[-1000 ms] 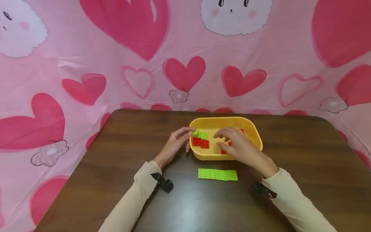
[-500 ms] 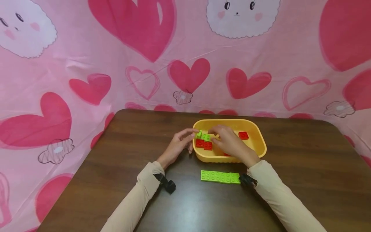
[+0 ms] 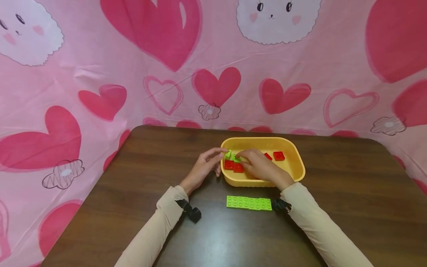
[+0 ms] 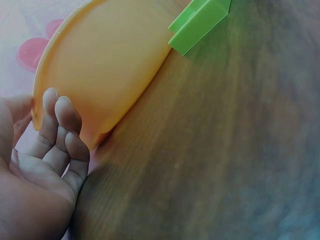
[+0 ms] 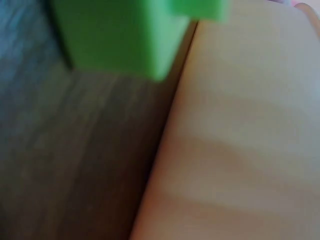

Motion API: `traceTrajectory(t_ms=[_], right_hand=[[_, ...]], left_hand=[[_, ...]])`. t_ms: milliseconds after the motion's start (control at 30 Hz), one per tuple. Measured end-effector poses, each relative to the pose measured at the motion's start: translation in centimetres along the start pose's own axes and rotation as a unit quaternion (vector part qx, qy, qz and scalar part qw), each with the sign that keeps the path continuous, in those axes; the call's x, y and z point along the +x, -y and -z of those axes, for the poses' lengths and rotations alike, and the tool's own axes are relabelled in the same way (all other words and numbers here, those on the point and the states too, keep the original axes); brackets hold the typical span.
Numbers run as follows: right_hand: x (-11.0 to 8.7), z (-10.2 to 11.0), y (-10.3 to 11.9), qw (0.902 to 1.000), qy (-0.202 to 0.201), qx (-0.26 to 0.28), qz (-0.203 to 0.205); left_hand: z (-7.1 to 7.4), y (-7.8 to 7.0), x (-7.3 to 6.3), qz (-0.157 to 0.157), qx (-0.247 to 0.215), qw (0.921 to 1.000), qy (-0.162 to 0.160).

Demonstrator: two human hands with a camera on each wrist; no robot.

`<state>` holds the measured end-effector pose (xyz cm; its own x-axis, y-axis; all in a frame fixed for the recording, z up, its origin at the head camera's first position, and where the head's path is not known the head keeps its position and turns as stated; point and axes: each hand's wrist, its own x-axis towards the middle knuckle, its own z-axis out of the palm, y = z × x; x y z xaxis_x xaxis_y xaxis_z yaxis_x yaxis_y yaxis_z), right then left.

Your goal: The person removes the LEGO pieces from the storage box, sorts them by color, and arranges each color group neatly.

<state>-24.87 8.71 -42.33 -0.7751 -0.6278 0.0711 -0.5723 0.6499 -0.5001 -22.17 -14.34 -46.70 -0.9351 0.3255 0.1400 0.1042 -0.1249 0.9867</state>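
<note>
The yellow tub (image 3: 257,183) sits on the dark wooden table. My left hand (image 3: 203,167) holds its left rim, index finger and thumb at the edge and the other fingers bent against the outer wall (image 4: 120,55). A green block (image 3: 228,154) stands upright inside, by the left index fingertip. Reaching into the tub from the right, my right hand (image 3: 261,165) has index finger and thumb right at a green building brick (image 3: 235,158); I cannot tell if they pinch it. Red bricks (image 3: 229,165) lie just in front of that brick.
A row of green bricks (image 3: 249,203) lies on the table before the tub, beside the right wrist strap (image 3: 281,205); its end (image 5: 115,40) looms blurred in the right wrist view. Another red brick (image 3: 278,155) lies in the tub's right half. A heart-patterned cloth (image 3: 213,44) hangs behind.
My right hand has moved left inside the tub to the green brick, lowering its fingertips onto it and uncovering red bricks on the right. The left hand stays at the rim.
</note>
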Motion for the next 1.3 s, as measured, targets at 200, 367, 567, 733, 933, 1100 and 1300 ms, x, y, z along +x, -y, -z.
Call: traceTrajectory(t_ms=[200, 367, 567, 733, 933, 1100, 1300], right_hand=[[-0.1, 0.1, -0.1, 0.9984, -0.034, -0.026, -0.038], [-0.2, 0.1, -0.3, 0.9967, -0.046, -0.029, -0.059], [-0.2, 0.1, -0.4, 0.9959, -0.051, -0.039, -0.064], [-0.3, 0.2, -0.4, 0.9960, -0.051, -0.039, -0.062], [-0.5, 0.4, -0.7, 0.9970, -0.061, -0.013, -0.047], [-2.7, 1.8, -1.0, 0.9939, -0.105, 0.020, -0.028], [-6.6, 3.7, 1.1, 0.9873, -0.158, -0.003, 0.019]], left_hand=[[0.0, 0.0, 0.0, 0.004, 0.003, 1.0000, -0.002], [0.0, -0.1, -0.1, 0.007, 0.010, 0.9999, 0.000], [-0.1, -0.3, -0.1, 0.010, 0.012, 0.9999, -0.006], [-0.1, -0.2, 0.0, 0.009, 0.011, 0.9999, -0.006], [0.0, 0.2, -0.2, 0.005, 0.008, 0.9999, -0.011], [-0.1, 0.5, -0.3, 0.011, 0.007, 0.9999, -0.007], [0.1, 0.1, -0.1, 0.004, 0.025, 0.9996, -0.009]])
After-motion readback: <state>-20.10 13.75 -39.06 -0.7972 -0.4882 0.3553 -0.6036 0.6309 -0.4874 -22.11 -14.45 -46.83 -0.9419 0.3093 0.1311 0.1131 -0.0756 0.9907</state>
